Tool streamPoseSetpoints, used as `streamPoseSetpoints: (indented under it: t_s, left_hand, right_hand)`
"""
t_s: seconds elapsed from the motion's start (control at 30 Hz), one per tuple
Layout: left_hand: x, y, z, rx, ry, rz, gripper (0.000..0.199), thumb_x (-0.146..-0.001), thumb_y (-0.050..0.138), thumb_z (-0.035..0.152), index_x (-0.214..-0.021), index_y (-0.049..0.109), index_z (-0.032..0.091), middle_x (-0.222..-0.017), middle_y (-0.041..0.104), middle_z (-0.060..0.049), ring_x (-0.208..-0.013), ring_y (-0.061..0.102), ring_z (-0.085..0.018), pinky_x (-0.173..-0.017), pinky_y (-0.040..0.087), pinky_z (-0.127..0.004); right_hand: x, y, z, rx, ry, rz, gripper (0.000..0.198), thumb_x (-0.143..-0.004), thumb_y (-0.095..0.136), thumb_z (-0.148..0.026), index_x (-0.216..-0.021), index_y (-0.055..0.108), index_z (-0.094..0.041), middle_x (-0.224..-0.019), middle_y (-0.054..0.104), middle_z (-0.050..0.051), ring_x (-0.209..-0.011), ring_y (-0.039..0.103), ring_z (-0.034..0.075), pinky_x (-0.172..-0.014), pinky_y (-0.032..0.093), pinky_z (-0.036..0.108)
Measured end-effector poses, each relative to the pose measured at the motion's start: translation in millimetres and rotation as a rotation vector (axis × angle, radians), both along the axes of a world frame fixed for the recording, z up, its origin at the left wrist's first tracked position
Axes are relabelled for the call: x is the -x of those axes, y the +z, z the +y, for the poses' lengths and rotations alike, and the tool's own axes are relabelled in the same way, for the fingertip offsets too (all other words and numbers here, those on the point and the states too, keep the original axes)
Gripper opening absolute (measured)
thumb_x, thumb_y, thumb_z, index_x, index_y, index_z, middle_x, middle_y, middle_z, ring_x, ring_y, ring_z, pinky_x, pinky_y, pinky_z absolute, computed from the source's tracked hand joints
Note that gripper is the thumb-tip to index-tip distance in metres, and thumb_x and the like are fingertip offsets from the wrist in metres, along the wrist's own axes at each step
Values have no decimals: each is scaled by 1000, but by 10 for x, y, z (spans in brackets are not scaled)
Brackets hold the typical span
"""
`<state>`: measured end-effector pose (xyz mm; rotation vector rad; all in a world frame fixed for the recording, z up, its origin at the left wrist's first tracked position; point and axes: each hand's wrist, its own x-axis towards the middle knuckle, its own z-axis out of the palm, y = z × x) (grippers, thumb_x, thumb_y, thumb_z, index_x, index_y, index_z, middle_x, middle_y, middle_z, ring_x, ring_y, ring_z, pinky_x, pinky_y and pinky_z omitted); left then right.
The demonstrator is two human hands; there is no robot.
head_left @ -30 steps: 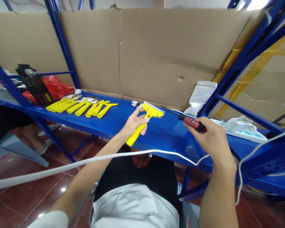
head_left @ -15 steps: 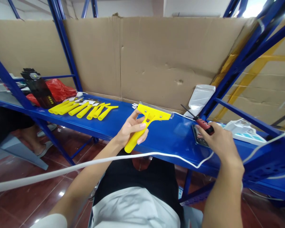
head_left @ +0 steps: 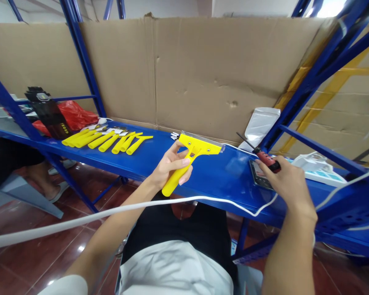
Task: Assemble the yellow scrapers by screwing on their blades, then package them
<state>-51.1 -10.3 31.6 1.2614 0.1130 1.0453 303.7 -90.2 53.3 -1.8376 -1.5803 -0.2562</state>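
Note:
My left hand (head_left: 172,166) is closed around the handle of a yellow squeegee (head_left: 199,146). Two screws show in its head, and a clear strip runs along the top edge. In my right hand (head_left: 287,178) is a screwdriver (head_left: 267,159) with a red and black handle, its dark shaft pointing up and to the left, apart from the squeegee. Below the screwdriver a phone (head_left: 260,175) lies on the blue shelf (head_left: 221,176), partly covered by my right hand. Several more yellow squeegees (head_left: 109,141) lie in a row on the shelf to the left.
A dark bottle (head_left: 47,112) and a red plastic bag (head_left: 76,114) stand at the left. A white power strip (head_left: 324,174) lies at the right, near a white packet (head_left: 260,127). A white cable (head_left: 126,209) crosses in front. Cardboard (head_left: 203,73) walls the back.
My right hand and the screwdriver have shifted very slightly to the right. The left hand keeps the squeegee in nearly the same place.

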Motion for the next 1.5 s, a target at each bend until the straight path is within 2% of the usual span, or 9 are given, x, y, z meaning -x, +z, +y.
streamPoseSetpoints:
  t_s: [0.13,0.43,0.63,0.7,0.8,0.93,1.07,1.27,1.5]
  left_hand:
    - [-6,-8,22,2,10,12,55,-85,91,40,-133,63,32,-133,78,-7,-42,53,-3,-41,40,-25]
    - [-14,-16,17,-3,13,18,56,-86,91,39,-134,62,31,-137,77,-9,-43,55,-4,-42,41,-25]
    - [-31,4,17,-29,19,-5,48,-90,90,31,-127,58,29,-133,77,-7,-47,65,-7,-43,48,-25]
    - [-48,9,26,-46,55,23,46,-91,90,30,-123,57,27,-133,77,-7,-52,71,-9,-47,53,-25]
    - [-82,-8,62,-60,102,71,49,-90,94,32,-122,57,25,-135,76,-7,-56,74,-10,-50,58,-25]
    - [-115,-71,136,-44,164,123,54,-90,95,34,-128,59,23,-137,75,-11,-57,75,-10,-51,59,-24]
    - [-132,-126,184,-23,235,180,55,-92,94,41,-132,60,22,-137,74,-13,-59,75,-10,-51,59,-24]
    - [-162,-136,177,-35,302,231,58,-91,96,43,-133,61,22,-142,73,-14,-58,75,-10,-49,56,-24]
    - [-170,-119,156,-56,350,258,59,-91,95,44,-133,60,22,-147,72,-16,-58,75,-10,-48,55,-24]
  right_hand:
    - [-9,-7,-4,-26,-25,6,35,-105,72,-50,-83,47,-38,-69,65,8,-65,60,33,-69,38,40]
    - [65,49,-64,5,-2,37,32,-107,68,-49,-85,47,-38,-77,74,12,-74,68,37,-73,39,42]
    - [50,47,-45,-3,-36,55,32,-106,70,-51,-85,50,-37,-79,76,15,-77,69,37,-73,39,41]
    - [18,15,-6,4,-39,62,32,-105,70,-56,-87,53,-35,-81,77,14,-79,71,36,-74,40,41]
    - [-35,-58,75,-67,-96,83,49,-95,71,-76,-80,54,-32,-73,74,13,-74,70,35,-71,41,40]
    - [-26,-112,104,-85,-42,206,63,-85,73,-90,-83,64,-27,-63,72,8,-72,73,32,-74,48,39]
    - [112,-62,-14,-135,50,272,55,-86,81,-78,-95,73,-24,-71,72,3,-65,66,24,-68,48,37]
    - [310,21,-177,-170,305,188,38,-98,78,-61,-109,77,-24,-87,78,5,-73,71,24,-71,54,36]
    - [342,-19,-191,-109,362,111,35,-100,79,-57,-114,83,-25,-101,86,6,-80,75,24,-70,56,34]
